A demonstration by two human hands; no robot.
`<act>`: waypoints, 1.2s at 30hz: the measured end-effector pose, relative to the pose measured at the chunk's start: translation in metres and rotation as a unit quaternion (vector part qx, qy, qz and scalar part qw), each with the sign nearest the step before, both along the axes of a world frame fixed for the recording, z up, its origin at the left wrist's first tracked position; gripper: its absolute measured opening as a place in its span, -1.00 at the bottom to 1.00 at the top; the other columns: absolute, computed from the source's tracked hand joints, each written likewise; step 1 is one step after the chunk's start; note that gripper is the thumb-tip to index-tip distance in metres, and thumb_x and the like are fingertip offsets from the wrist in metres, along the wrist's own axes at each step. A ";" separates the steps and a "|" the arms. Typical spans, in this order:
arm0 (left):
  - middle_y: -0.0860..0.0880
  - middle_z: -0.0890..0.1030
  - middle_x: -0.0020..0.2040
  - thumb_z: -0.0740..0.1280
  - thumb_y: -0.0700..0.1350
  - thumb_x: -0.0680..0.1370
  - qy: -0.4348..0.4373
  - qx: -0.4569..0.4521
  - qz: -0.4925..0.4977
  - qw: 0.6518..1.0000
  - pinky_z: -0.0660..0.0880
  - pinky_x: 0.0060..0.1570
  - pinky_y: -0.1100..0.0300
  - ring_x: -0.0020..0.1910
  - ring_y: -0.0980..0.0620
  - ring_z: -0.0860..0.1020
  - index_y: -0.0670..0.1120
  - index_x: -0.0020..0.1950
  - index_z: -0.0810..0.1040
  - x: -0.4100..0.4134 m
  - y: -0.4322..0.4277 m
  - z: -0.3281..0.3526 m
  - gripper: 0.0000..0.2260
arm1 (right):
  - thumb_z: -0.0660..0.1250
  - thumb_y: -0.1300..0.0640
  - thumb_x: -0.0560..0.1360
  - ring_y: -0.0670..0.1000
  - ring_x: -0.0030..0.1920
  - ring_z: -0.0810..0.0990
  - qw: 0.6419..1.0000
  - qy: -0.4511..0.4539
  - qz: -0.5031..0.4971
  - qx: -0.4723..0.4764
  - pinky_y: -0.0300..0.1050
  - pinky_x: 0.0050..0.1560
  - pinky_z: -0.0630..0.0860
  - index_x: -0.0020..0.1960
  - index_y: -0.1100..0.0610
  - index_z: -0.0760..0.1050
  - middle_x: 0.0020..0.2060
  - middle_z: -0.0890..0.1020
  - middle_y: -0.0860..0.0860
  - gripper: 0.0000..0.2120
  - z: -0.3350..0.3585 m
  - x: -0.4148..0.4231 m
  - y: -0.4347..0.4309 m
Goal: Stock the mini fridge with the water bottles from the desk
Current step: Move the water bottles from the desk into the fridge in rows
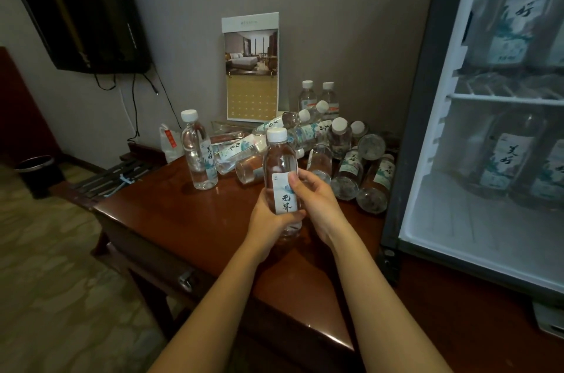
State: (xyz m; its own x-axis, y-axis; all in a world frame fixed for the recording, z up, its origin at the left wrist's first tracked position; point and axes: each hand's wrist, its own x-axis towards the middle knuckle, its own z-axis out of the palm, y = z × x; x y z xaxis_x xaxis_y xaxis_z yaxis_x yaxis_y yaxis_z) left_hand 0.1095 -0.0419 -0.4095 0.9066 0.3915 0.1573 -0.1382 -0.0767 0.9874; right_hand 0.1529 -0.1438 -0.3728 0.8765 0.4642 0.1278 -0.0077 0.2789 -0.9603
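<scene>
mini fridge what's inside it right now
Mini fridge: labelled water bottles stand on the wire shelf and on its floor. Its right side is out of frame, so no count.

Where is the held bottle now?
In the head view's centre, the clear white-capped plastic bottle is upright between left hand and right hand, before the bottle pile on the brown desk.

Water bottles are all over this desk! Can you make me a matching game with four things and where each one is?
Things
1. held bottle
2. lone upright bottle
3. calendar card
4. lower fridge bottle

Places
A. inside the mini fridge
B. propped against the wall
C. gripped by the left hand and the right hand
D. standing by itself on the desk

Pairs: 1-C, 2-D, 3-B, 4-A
</scene>
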 end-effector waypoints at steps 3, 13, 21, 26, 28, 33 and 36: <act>-0.08 0.63 0.05 0.56 -0.21 0.25 0.007 0.034 -0.006 0.999 0.58 -0.09 0.11 -0.03 0.02 0.63 -0.08 0.21 0.40 -0.006 -0.002 0.003 -0.40 | 0.32 0.18 0.50 -0.01 0.00 0.63 1.000 0.005 0.010 -0.018 -0.16 0.01 0.58 0.26 0.22 0.46 0.04 0.64 0.09 -0.66 0.003 -0.005 -0.007; 0.26 0.59 0.03 0.51 0.20 0.21 0.019 0.242 -0.104 0.964 0.54 -0.04 0.27 0.01 0.30 0.57 0.36 0.15 0.30 -0.070 -0.030 0.014 -0.40 | 0.44 0.27 0.38 -0.17 0.01 0.62 0.979 -0.164 0.032 -0.121 -0.26 -0.01 0.56 0.20 -0.03 0.46 0.03 0.65 -0.09 -0.55 0.038 -0.068 -0.086; 0.41 0.47 0.09 0.47 0.16 0.23 -0.121 0.205 -0.133 0.962 0.52 0.06 0.20 0.09 0.30 0.52 0.17 0.32 0.20 -0.064 -0.132 0.036 -0.26 | 0.49 0.23 0.31 -0.18 0.03 0.60 0.957 -0.239 -0.101 -0.133 -0.34 -0.06 0.52 0.14 -0.14 0.47 -0.03 0.65 -0.21 -0.50 0.067 -0.100 -0.175; 0.39 0.50 0.02 0.52 -0.07 0.31 -0.155 0.174 -0.177 0.956 0.43 -0.06 0.51 0.04 0.44 0.48 -0.07 0.32 0.23 -0.036 -0.193 0.039 -0.30 | 0.42 0.35 0.37 -0.21 0.11 0.56 0.942 -0.244 -0.173 -0.151 -0.33 0.03 0.50 0.19 -0.04 0.43 0.07 0.61 -0.17 -0.51 0.074 -0.099 -0.229; 0.21 0.50 0.09 0.52 -0.15 0.35 -0.160 0.168 -0.187 0.955 0.39 -0.05 0.55 0.09 0.32 0.50 -0.08 0.34 0.21 -0.020 -0.212 0.041 -0.32 | 0.39 0.35 0.41 -0.15 0.15 0.56 0.937 -0.240 -0.195 -0.160 -0.25 0.17 0.48 0.23 0.06 0.42 0.13 0.59 -0.08 -0.55 0.072 -0.093 -0.245; 0.13 0.51 0.04 0.49 -0.21 0.38 -0.181 0.170 -0.179 0.952 0.44 -0.12 0.51 0.01 0.36 0.52 -0.13 0.35 0.23 0.018 -0.243 0.045 -0.36 | 0.33 0.37 0.45 -0.15 0.13 0.58 0.923 -0.237 -0.241 -0.182 -0.20 0.17 0.51 0.30 0.05 0.37 0.13 0.58 -0.09 -0.52 0.060 -0.066 -0.261; 0.15 0.48 0.01 0.47 -0.27 0.38 -0.172 0.175 -0.175 0.953 0.44 -0.19 0.53 -0.05 0.38 0.52 -0.13 0.37 0.20 0.039 -0.250 0.045 -0.35 | 0.33 0.32 0.46 -0.13 0.12 0.58 0.914 -0.242 -0.261 -0.195 -0.20 0.14 0.52 0.34 0.07 0.37 0.13 0.59 -0.08 -0.52 0.051 -0.042 -0.266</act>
State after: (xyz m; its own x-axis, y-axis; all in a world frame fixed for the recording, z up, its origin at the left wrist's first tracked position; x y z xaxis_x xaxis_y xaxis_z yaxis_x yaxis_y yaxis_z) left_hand 0.1484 -0.2921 -0.3641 0.8429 -0.0577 0.5350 -0.5277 -0.2834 0.8008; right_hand 0.1113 -0.4103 -0.3217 0.8757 0.0924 0.4738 0.4814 -0.2413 -0.8426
